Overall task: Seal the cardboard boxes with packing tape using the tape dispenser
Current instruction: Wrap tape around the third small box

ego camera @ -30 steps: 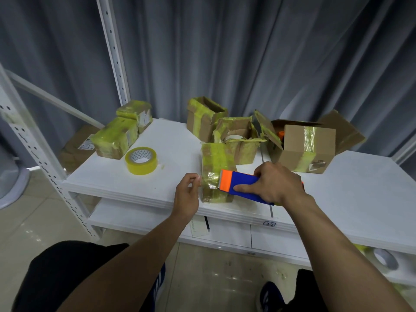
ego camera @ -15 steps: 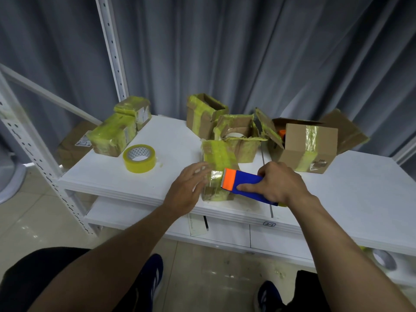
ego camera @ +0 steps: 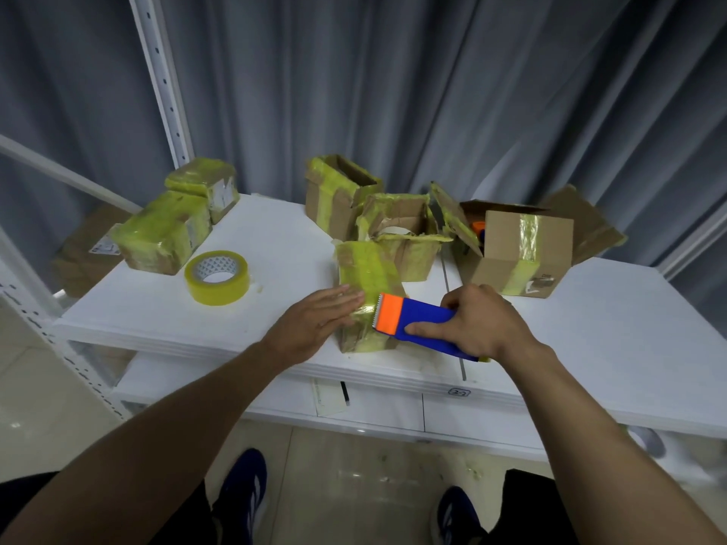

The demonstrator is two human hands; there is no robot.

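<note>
Box (ego camera: 366,293): small, tape-wrapped, near worktop (ego camera: 590,332) edge, between both hands. Left hand (ego camera: 314,324): fingers spread flat, pressing tape on box. Right hand (ego camera: 480,324): clenched around tape dispenser (ego camera: 413,320). Advice: hold box firm, tilt serrated blade down, tear cleanly.

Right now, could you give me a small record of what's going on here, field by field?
Left hand: flat, open, pressing the tape-wrapped cardboard box
Right hand: gripping the blue and orange tape dispenser
Dispenser: orange end against that box
Spare yellow tape roll: flat on the white shelf
Open brown carton: back right
</note>
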